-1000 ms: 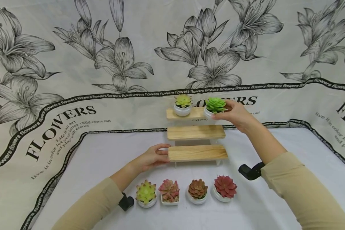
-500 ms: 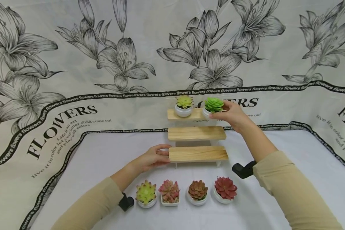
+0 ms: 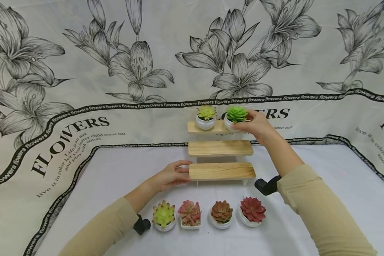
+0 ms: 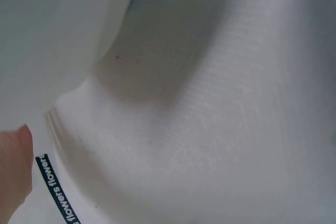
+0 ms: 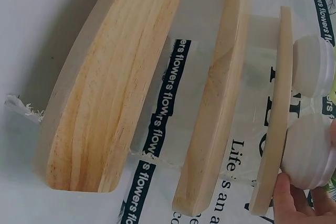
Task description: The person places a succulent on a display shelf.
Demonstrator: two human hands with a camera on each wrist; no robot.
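My right hand (image 3: pixel 257 125) grips the white round pot of a bright green succulent (image 3: pixel 236 113) at the right part of the top shelf. In the right wrist view the pot (image 5: pixel 310 150) sits right at the top board (image 5: pixel 275 108), fingertips at its base. A yellow-green succulent in a white pot (image 3: pixel 206 122) stands to its left on that shelf. My left hand (image 3: pixel 171 175) holds the left end of the lowest board (image 3: pixel 222 171) of the three-tier wooden stand. The left wrist view shows only a fingertip (image 4: pixel 16 166) of this hand.
In front of the stand, a row of potted succulents stands on the white cloth: yellow-green (image 3: pixel 164 215), pink in a square pot (image 3: pixel 190 214), brown (image 3: pixel 221 213) and red (image 3: pixel 252 211). The middle board (image 3: pixel 220 148) bears nothing. A flower-printed cloth (image 3: pixel 147 124) hangs behind.
My right hand has moved slightly left with the green succulent, bringing its pot closer to the yellow-green one on the top shelf. My left hand stays at the lowest board.
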